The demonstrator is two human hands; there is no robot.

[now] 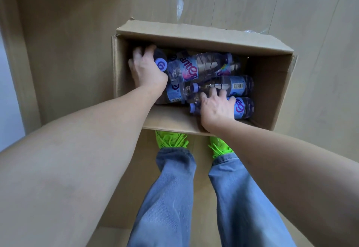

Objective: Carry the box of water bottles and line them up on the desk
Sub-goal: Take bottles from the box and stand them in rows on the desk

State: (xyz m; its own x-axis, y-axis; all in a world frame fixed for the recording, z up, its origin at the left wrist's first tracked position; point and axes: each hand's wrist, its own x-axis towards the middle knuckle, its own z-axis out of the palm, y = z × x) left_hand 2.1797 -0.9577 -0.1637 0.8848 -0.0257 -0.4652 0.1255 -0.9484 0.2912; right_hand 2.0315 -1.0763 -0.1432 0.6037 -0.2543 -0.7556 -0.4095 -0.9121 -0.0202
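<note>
An open cardboard box (272, 83) stands on the floor in front of my feet. Several clear water bottles with blue labels and purple caps lie jumbled inside it. My left hand (147, 69) reaches into the box's left end and grips a bottle (161, 61) that stands nearly upright, its purple cap facing me. My right hand (217, 106) is at the near side of the box, fingers curled over a lying bottle (243, 107) whose cap points left. Another bottle (231, 85) lies just beyond my right fingers.
The box sits on a light wood-pattern floor (320, 13). A crumpled piece of clear plastic (179, 7) lies behind the box. My legs in blue jeans and neon green shoes (171, 139) stand right against the box's near wall. A tan wall or panel runs along the left.
</note>
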